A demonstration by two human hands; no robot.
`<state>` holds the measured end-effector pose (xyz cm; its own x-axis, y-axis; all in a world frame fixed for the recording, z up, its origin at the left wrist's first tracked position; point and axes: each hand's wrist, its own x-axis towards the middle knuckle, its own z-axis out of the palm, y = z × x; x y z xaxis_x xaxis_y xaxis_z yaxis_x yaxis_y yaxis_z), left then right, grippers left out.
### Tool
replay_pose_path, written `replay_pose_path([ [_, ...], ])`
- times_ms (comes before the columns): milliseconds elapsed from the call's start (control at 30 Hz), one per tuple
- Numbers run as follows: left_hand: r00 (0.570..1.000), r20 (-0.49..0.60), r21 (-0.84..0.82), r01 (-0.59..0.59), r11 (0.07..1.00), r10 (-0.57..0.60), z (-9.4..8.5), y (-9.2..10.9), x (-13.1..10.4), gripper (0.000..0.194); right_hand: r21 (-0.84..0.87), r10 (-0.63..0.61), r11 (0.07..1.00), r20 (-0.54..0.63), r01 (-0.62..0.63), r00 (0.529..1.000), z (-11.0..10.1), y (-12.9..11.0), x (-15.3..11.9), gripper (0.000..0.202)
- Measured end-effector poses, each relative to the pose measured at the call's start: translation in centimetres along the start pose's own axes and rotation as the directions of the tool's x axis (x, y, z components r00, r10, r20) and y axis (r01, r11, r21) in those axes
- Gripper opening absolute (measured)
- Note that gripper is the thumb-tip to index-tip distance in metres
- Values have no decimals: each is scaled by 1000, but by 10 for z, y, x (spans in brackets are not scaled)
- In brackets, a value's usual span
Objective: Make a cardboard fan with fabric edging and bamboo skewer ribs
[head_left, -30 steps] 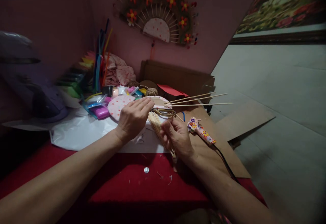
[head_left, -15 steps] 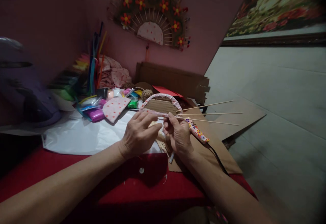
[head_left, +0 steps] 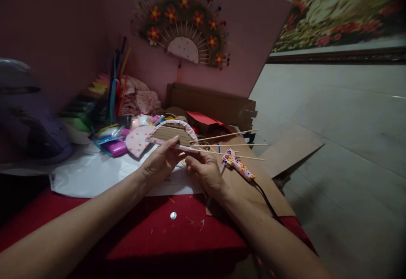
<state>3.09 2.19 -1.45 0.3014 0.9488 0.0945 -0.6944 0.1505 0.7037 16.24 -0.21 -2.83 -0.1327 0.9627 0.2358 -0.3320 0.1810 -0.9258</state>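
My left hand [head_left: 160, 160] grips a cardboard half-circle [head_left: 173, 134] by its straight lower edge, thumb on top and fingers beneath. Pale fabric is folded over the curved rim, leaving bare corrugated card facing me. Three thin wooden sticks [head_left: 241, 145] fan out to the right from its right end. At that lower right edge my right hand [head_left: 206, 173] is closed on the piece, its fingertips partly hidden under it. Just left of it, a dotted fabric half-circle [head_left: 137, 141] lies on white plastic. A flower-patterned glue gun [head_left: 241, 169] rests right of my right hand.
White plastic sheet [head_left: 95, 177] covers part of the red tablecloth [head_left: 133, 232]. Clay packets [head_left: 116, 147] and pipe cleaners [head_left: 116, 84] sit at back left, beside a purple container [head_left: 28, 122]. Flat cardboard [head_left: 253, 194] lies at right. A decorated fan [head_left: 182, 50] hangs behind.
The half-circle with its sticks has shifted left, now overlapping the dotted piece. My left hand has gone from hovering beside it to gripping it, and my right hand has slid underneath.
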Motion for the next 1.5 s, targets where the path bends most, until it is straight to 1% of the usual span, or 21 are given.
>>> replay_pose_path([
  [33, 1000, -26, -12, -15, 1000, 14, -1, 3, 2, 9, -1, -9, 1000, -11, 9, 1000, -1, -1, 1, 26],
  [133, 995, -100, -36, 12, 999, -15, -4, 10, 6, 8, -30, -22, 999, -72, 20, 997, -7, -3, 3, 26],
  [200, 992, -122, -52, 33, 998, -39, -5, 14, 7, 10, -41, -29, 999, -98, 25, 995, -10, -2, 5, 27],
  [300, 991, -130, -68, 32, 997, -41, -6, 18, 8, 13, -44, -45, 998, -109, 40, 993, -12, -1, 6, 26],
  [400, 989, -145, -73, 13, 997, -23, -7, 20, 8, 12, -29, -40, 999, -106, 37, 994, -14, 0, 8, 24],
  [500, 985, -169, -52, 24, 998, -33, -6, 20, 8, 14, 34, -41, 998, -125, 45, 991, -16, 0, 10, 22],
  [567, 982, -179, -29, 51, 998, -55, -5, 20, 6, 16, 88, -66, 993, -144, 79, 987, -19, -2, 13, 22],
  [667, 978, -189, -4, 89, 996, -88, -5, 20, 5, 17, 142, -121, 979, -177, 147, 977, -23, -7, 16, 29],
  [733, 976, -197, 3, 97, 995, -95, -7, 20, 5, 15, 135, -144, 976, -185, 170, 972, -26, -9, 18, 34],
  [933, 980, -173, 12, 100, 995, -96, -11, 15, 5, 9, 53, -184, 980, -126, 192, 975, -29, -9, 16, 25],
  [1067, 984, -144, 40, 113, 993, -106, -9, 10, 2, 6, 0, -217, 976, -102, 219, 971, -26, -9, 11, 20],
  [1167, 987, -122, 45, 115, 992, -109, -6, 8, 0, 3, -51, -212, 977, -107, 208, 971, -25, -9, 9, 16],
  [1300, 987, -123, 27, 110, 994, -106, -6, 7, -2, 8, -118, -221, 971, -121, 207, 968, -25, -7, 9, 15],
  [1400, 988, -121, 22, 104, 994, -100, -7, 5, -2, 7, -125, -222, 970, -120, 207, 968, -25, -6, 9, 13],
  [1500, 990, -119, 18, 81, 997, -78, -6, 4, -2, 5, -98, -215, 974, -116, 204, 970, -22, -8, 8, 10],
])
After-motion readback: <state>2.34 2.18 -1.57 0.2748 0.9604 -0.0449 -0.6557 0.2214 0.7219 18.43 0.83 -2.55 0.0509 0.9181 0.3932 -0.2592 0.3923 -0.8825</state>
